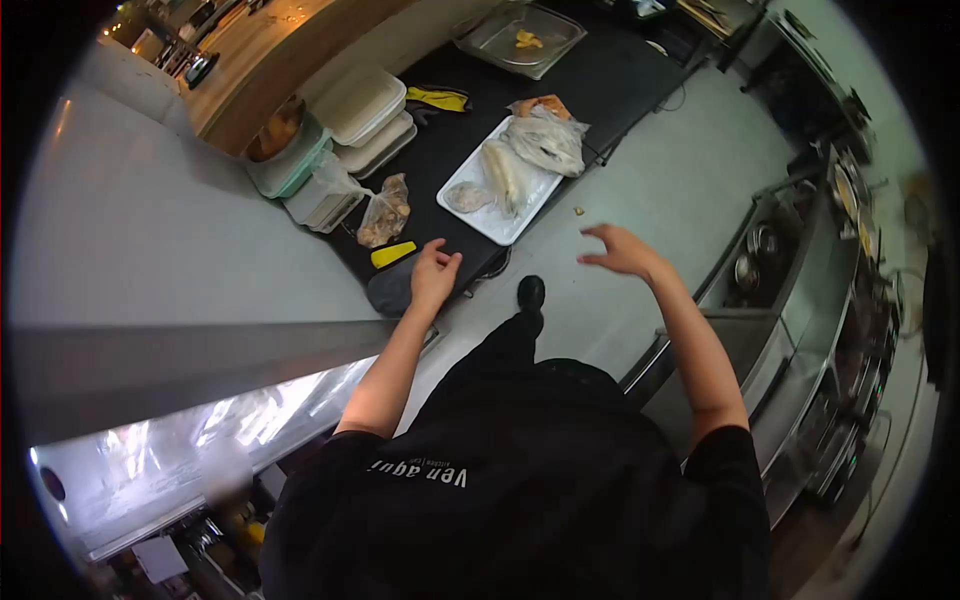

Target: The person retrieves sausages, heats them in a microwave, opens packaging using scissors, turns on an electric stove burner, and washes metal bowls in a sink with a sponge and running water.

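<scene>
My left hand (434, 272) is over the near edge of the dark counter (415, 210), fingers loosely bent and apart, holding nothing. Nearest to it is a yellow-and-grey item (394, 254), perhaps a glove or cloth. Just beyond lies a knotted clear bag of brown chunks (385, 212). My right hand (616, 250) is open in the air above the floor, thumb and fingers spread. Ahead of both hands, a white tray (508, 232) carries a bag of pale, long contents (503, 178), a small wrapped lump (466, 197) and a larger clear plastic bag (548, 140).
Stacked lidded tubs (362, 105) and a green container (292, 170) stand at the counter's left. A clear pan (520, 40) with yellow pieces is farther back. Metal shelving with a sink-like basin (765, 260) runs along the right. A small scrap (579, 211) lies on the floor.
</scene>
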`<state>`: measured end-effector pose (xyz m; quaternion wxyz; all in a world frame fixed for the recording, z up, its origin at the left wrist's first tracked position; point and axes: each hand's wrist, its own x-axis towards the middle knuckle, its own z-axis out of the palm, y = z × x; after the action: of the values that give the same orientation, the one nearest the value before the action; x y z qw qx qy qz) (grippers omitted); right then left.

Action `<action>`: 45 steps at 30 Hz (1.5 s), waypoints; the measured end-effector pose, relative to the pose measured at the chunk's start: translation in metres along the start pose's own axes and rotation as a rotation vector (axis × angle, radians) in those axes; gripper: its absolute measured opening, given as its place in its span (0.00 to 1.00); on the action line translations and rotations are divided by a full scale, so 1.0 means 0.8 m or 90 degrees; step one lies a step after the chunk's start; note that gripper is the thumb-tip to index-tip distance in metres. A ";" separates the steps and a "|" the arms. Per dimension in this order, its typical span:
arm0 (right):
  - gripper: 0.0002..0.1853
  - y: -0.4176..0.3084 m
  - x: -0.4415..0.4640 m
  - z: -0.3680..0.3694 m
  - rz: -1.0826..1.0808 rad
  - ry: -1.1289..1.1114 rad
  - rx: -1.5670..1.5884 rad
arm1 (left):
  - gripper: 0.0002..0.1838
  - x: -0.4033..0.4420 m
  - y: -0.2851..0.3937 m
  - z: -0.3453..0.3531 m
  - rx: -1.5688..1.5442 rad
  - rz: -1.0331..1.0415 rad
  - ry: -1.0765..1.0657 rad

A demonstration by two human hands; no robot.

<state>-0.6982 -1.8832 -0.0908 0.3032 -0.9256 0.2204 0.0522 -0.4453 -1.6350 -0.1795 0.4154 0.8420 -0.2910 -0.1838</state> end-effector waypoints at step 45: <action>0.21 0.313 0.443 -0.183 0.160 0.003 0.592 | 0.22 0.187 0.186 0.147 -0.382 -0.383 0.291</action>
<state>-0.4956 -2.2822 -0.1889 0.6756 -0.6582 0.3316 -0.0179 -0.4464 -1.8730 -0.1392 0.6217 0.7506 0.1303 -0.1820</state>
